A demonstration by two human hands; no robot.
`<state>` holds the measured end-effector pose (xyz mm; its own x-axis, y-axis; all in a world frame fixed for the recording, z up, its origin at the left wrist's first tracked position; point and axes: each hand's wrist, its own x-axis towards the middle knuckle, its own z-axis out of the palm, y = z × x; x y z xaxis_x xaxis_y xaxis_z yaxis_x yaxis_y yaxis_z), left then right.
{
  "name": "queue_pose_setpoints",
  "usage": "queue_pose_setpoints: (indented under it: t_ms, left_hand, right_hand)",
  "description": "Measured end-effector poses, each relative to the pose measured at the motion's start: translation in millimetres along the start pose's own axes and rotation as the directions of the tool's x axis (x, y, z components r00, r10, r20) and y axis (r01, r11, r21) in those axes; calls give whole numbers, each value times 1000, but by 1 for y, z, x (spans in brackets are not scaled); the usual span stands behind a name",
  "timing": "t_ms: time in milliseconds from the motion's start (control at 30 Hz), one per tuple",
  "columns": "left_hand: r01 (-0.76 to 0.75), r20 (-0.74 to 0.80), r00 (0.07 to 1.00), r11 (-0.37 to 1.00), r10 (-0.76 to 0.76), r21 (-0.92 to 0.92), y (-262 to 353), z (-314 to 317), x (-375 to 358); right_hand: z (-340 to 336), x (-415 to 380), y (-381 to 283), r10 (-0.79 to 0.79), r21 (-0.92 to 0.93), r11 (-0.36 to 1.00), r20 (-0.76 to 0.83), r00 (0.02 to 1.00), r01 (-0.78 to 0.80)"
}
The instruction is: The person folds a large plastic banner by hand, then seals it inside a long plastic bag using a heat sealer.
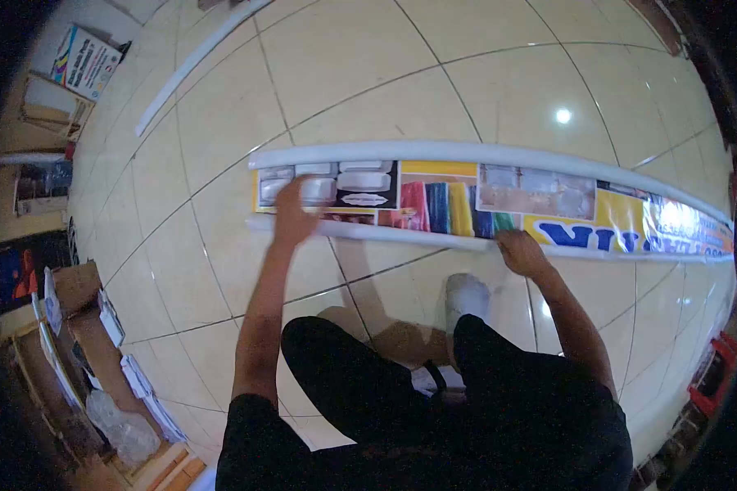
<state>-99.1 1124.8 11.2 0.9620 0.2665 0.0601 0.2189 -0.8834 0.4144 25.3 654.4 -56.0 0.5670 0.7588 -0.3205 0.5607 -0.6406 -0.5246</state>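
A long printed banner (450,200) lies across the tiled floor, rolled from both long sides so that a strip of pictures and lettering shows between two white rolls. My left hand (296,211) is over the banner's left end, beside the near roll; it is blurred, and its fingers cannot be made out clearly. Further right, my right hand (520,252) is closed on the near roll, its fingers wrapped over the edge. The banner's right end reaches the far right of the view.
A white tube or strip (192,69) lies on the floor at the upper left. Cardboard and papers (90,335) stand along the left side, with a clear plastic bag (123,425) among them. A red object (715,376) is at the lower right.
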Motion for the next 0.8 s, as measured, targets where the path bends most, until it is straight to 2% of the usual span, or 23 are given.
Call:
queue_pose_setpoints:
  t_ms: [33, 67, 100, 133, 167, 233, 300, 333, 367, 433, 500, 533, 600, 633, 667, 700, 733, 767, 800]
  left_hand:
    - [-166, 51, 984, 978, 173, -129, 31, 25, -14]
    - [-296, 240, 901, 917, 360, -266, 74, 29, -14]
    - [-337, 354, 860, 930, 368, -148, 111, 41, -19]
    - [-529, 289, 829, 838, 479, 130, 122, 72, -29]
    - [-531, 276, 830, 837, 484, 128, 124, 97, -29]
    - [-491, 453, 807, 857, 380, 156, 136, 116, -19]
    - [-476, 488, 794, 870, 364, 126, 135, 123, 0]
    - [-354, 589, 775, 929, 229, 105, 135, 124, 13]
    - [-226, 687, 720, 969, 100, 96, 134, 127, 28]
    - [-291, 785, 593, 957, 182, -2, 101, 149, 53]
    - [-202, 876, 469, 979, 113, -18, 89, 147, 68]
    - [-218, 874, 464, 975, 145, -46, 116, 136, 67]
    - [-369, 617, 759, 918, 207, 146, 173, 86, 45]
    - [-378, 628, 748, 916, 214, 138, 187, 99, 31]
    - [-401, 567, 773, 912, 286, 86, 200, 121, 20]
    - [-424, 492, 796, 905, 352, 40, 210, 137, 15]
    - [-430, 484, 799, 902, 357, 45, 213, 144, 11]
    - [-379, 548, 788, 922, 282, 71, 221, 151, 11]
    - [-331, 603, 769, 939, 210, 95, 226, 155, 12]
  right_hand:
    - [10, 8, 11, 24, 83, 996, -24, 999, -22]
    - [-2, 20, 3, 113, 74, 990, 82, 990, -119]
    - [-16, 35, -8, 195, 52, 977, 177, 965, -207]
    - [-14, 47, -2, 199, 39, 977, 171, 965, -208]
    - [-4, 60, 7, 168, -20, 986, 169, 971, -167]
    - [-9, 64, 6, 148, -81, 987, 162, 976, -136]
    - [-19, 56, 2, 143, 131, 977, 178, 974, -167]
    - [-32, 44, -8, 166, 131, 973, 166, 972, -188]
    - [-47, 25, -22, 30, -30, 999, -76, 997, -33]
    - [-47, -1, -6, -105, -241, 970, -269, 957, 38]
    - [-12, -17, 44, -16, -408, 907, -282, 959, -104]
    - [-36, -16, 27, 105, -258, 956, -143, 984, -139]
    - [-44, 6, 31, 161, -191, 969, 8, 987, -156]
    - [-60, 19, 25, 202, -142, 974, 173, 964, -178]
    - [-78, 33, 19, 222, -100, 975, 328, 918, -200]
    - [-74, 47, 20, 222, -100, 975, 321, 921, -200]
    - [-60, 61, 19, 98, -68, 995, 414, 905, -76]
    - [-57, 68, 22, -25, -23, 999, 502, 865, 43]
    - [-63, 59, 12, -16, -33, 999, 494, 869, 37]
